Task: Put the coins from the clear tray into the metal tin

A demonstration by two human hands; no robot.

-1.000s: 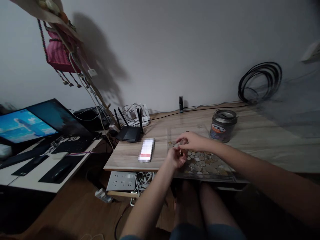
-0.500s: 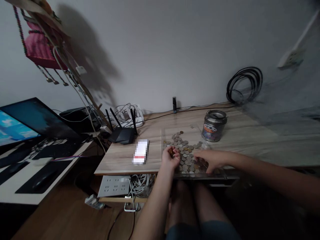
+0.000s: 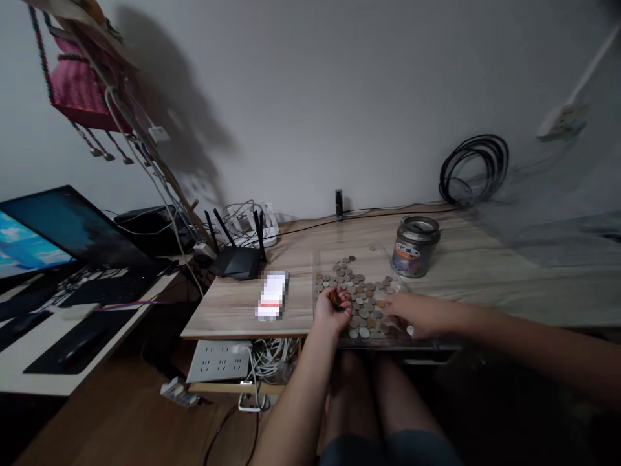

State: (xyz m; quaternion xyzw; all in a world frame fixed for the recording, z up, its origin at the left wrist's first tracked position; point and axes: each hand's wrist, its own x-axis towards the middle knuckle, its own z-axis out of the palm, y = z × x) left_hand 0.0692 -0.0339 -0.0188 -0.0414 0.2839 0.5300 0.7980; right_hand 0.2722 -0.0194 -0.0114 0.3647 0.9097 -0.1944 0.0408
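Many coins [image 3: 359, 289], mostly silver with a few gold-coloured, lie spread in a shallow clear tray [image 3: 316, 259] on the desk. My left hand [image 3: 332, 310] is palm up over the tray's near left part, fingers curled around some gold-brown coins [image 3: 335, 297]. At the tray's right side my right hand [image 3: 412, 313] reaches palm down, fingertips touching or just above the coins there. Its thumb is apart from the fingers; a pale spot by the thumb may be a coin or the nail. Behind it stands a grey metal tin [image 3: 415, 249] with a slotted lid and a printed label.
On the desk, left of the tray, are a phone [image 3: 272, 296] and a black router [image 3: 237, 261]. A small dark bottle [image 3: 338, 204] stands by the wall. Coiled black cable [image 3: 474, 169] leans at the back right. Below, an open drawer holds a power strip [image 3: 220, 360].
My right hand has shifted slightly to the right and down over the coins, uncovering some of them. The left hand stays nearly in place, still curled around its coins.
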